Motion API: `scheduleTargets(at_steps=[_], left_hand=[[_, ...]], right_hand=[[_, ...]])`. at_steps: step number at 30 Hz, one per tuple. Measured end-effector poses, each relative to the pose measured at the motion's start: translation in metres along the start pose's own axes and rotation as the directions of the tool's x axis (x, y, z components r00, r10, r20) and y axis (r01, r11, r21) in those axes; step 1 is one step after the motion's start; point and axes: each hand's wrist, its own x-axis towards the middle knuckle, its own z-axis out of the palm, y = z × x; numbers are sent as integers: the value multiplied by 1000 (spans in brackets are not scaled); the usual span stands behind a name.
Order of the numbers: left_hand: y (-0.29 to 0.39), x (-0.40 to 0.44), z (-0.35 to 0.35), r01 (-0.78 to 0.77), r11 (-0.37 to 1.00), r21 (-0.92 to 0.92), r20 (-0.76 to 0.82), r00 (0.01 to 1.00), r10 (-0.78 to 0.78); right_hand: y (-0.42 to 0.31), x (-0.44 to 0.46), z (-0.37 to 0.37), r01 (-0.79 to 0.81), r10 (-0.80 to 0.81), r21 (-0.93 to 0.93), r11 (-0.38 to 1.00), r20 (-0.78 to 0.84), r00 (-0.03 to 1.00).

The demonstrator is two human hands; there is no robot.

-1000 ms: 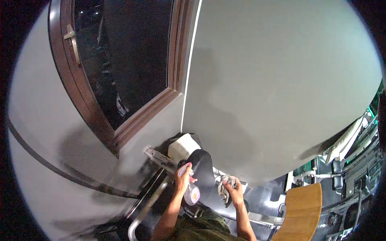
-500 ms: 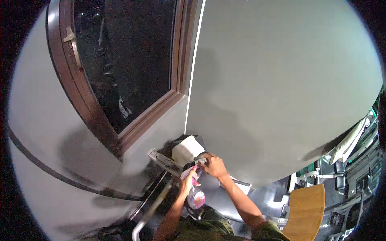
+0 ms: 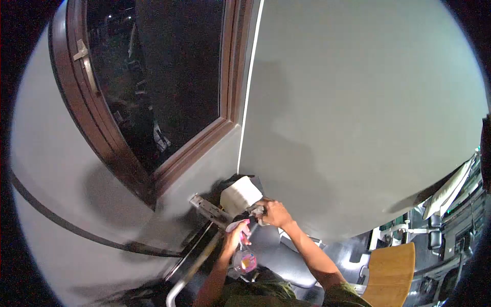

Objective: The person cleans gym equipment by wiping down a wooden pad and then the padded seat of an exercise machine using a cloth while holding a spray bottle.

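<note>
My left hand [image 3: 234, 239] is wrapped round the neck of a clear spray bottle [image 3: 245, 261] with a pink and white head, held low in front of me. My right hand [image 3: 276, 213] grips a crumpled grey cloth [image 3: 257, 210] beside a dark rounded part, just above and right of the spray head. Directly behind the cloth is a white block-like object [image 3: 240, 195]; my fingers partly hide the cloth.
A metal bracket [image 3: 207, 210] and a curved metal tube [image 3: 192, 271] lie left of my hands. A brown-framed window [image 3: 194, 140] is at upper left, beside a grey wall [image 3: 358, 112]. A wooden board [image 3: 391, 273] and gym-like equipment stand at right.
My right hand has moved left and forward with the cloth, from beside my lap to near the white object. The spray bottle stays in my left hand. The view has shifted slightly.
</note>
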Motion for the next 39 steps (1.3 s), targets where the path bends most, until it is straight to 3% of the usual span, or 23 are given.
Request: scheduleTargets(at_steps=[1,4,8,11,12,16,19,20,24,28,31,32,35,36,39], left_hand=[[3,0,0,1,1000,-10,25,1000,-1],[4,-1,-3,-13,1000,10,27,1000,13],[7,-2,1,-18,999,34,6,1000,18],[2,1,-1,15,999,44,-8,1000,-14],[12,-6,4,-37,998,58,15,999,36],[9,-4,1,-12,999,37,11,1000,12],[9,-5,1,-8,1000,24,6,1000,8],[10,-6,2,-7,1000,19,-2,1000,7],[13,-9,3,-26,999,36,8,1000,26],[5,-3,-5,-48,997,53,60,997,44],[7,-7,-4,-35,999,6,44,998,35],[6,-5,-5,-18,999,-26,52,998,20],[1,0,-6,-9,1000,-25,34,999,10],[0,1,-6,-29,999,-25,37,999,30],[1,-1,-7,6,1000,-19,40,999,-5]], right_hand=[[6,0,-2,21,-20,22,1000,-13,1000],[22,14,-12,-218,217,-45,975,-37,976],[60,28,5,-358,359,39,933,-30,933],[41,23,-8,-270,269,123,955,20,963],[35,23,-6,-303,298,168,938,55,953],[14,9,-6,12,-13,72,997,10,1000],[35,15,-11,-198,186,118,973,105,977],[43,15,-12,-195,195,82,977,7,981],[65,17,5,-395,409,175,902,-53,911],[39,-6,12,-347,396,222,911,-240,886],[21,-23,22,-259,318,288,922,-181,931],[29,-25,40,-156,227,241,958,-306,924],[34,-27,32,-193,254,233,953,-267,930],[39,-22,28,-282,340,247,927,-239,910],[38,-3,13,-326,345,116,938,-229,910]])
